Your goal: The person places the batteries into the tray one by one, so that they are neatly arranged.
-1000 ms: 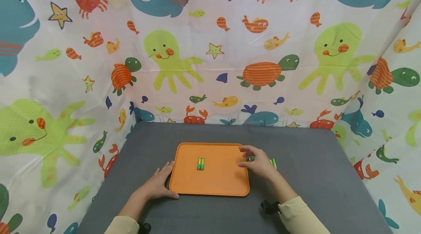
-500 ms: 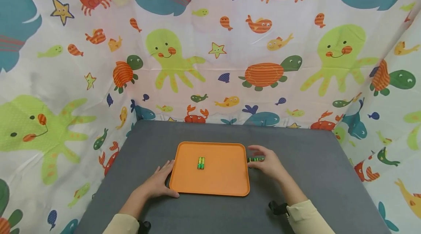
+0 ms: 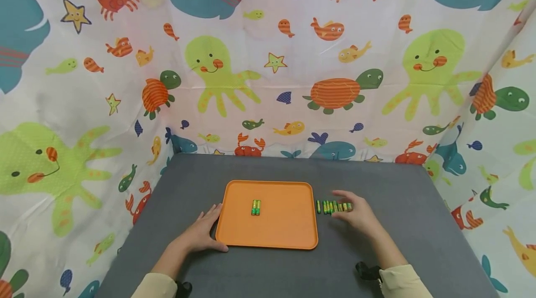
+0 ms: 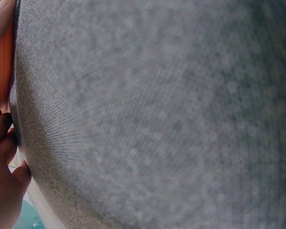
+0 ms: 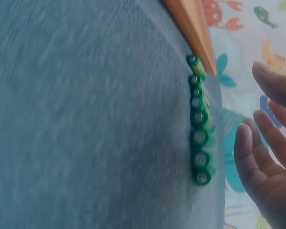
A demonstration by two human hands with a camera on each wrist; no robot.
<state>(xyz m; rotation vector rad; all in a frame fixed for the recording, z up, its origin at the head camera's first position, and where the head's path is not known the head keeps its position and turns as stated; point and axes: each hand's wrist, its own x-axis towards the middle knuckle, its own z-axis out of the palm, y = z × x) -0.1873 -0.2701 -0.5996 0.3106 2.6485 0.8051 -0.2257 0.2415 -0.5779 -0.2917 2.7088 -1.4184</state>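
An orange tray lies on the table, with two green-and-yellow batteries side by side on it, left of its middle. My left hand rests against the tray's left edge, fingers and thumb spread along the rim. Just off the right edge stretches a row of several similar batteries, one slightly apart at the tray end. Over the right end of that row is my right hand, thumb and fingers parted. In the right wrist view nothing is between its fingers, and the battery row shows end-on.
The dark grey table extends around the tray. Behind it and at both sides hangs a white curtain printed with sea animals. Each wrist carries a black strap-like mount beside a pale sleeve.
My right hand has moved rightward from the tray's right edge along the battery row, uncovering more batteries. My left hand, the tray and its two batteries stay put.
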